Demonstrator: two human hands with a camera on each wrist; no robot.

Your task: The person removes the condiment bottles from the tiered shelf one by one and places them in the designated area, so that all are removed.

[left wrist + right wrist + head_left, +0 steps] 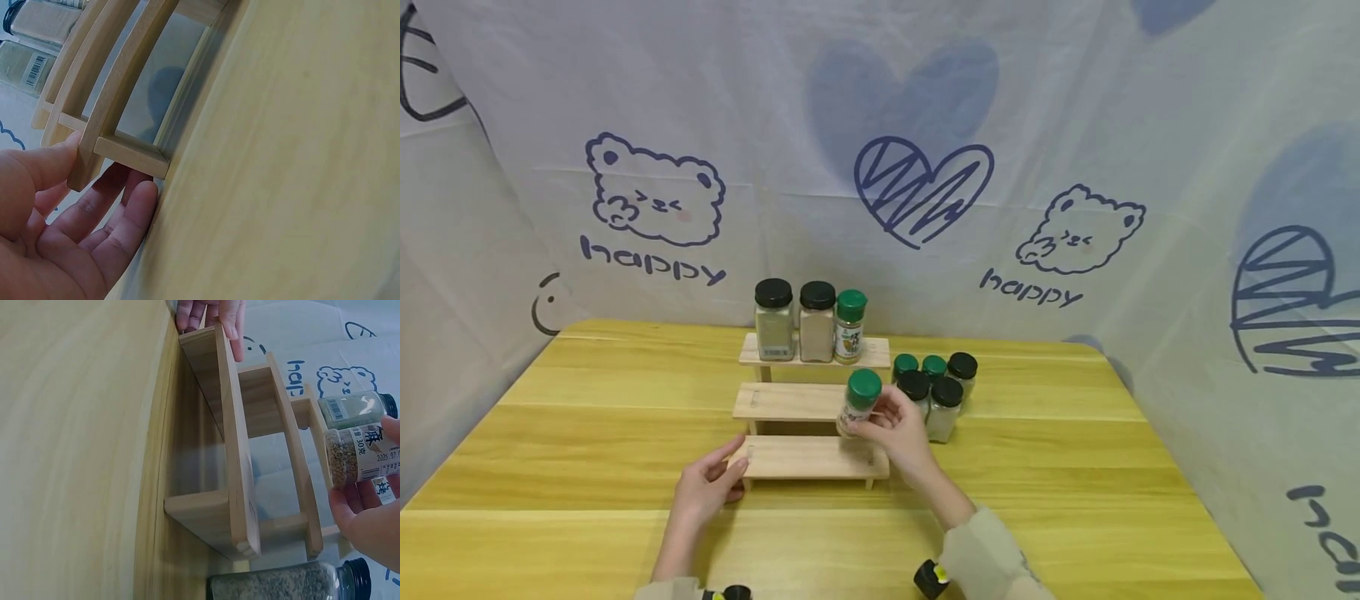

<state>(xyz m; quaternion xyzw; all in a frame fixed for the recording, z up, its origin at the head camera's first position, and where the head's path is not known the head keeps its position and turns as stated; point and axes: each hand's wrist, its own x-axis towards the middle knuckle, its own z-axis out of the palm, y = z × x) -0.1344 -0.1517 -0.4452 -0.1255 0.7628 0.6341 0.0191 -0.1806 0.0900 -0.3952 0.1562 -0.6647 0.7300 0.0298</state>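
Note:
A three-step wooden spice rack (808, 458) stands on the table. My left hand (702, 490) grips the left end of its lowest step, thumb on top and fingers below, as the left wrist view shows. In my right hand (906, 435) is a green-capped spice jar (862, 390), held between thumb and fingers over the right part of the middle step. The right wrist view shows seeds through its clear base and a printed label. Two black-capped jars (774, 321) and another green-capped jar (850, 329) line the top step.
Right of the rack, several more jars (946, 408) with black or green caps stand close together, partly behind my right hand. The wood-grain table (1075, 483) reaches back to a white printed cloth (790, 175). Dark wrist bands (931, 578) show at the sleeves.

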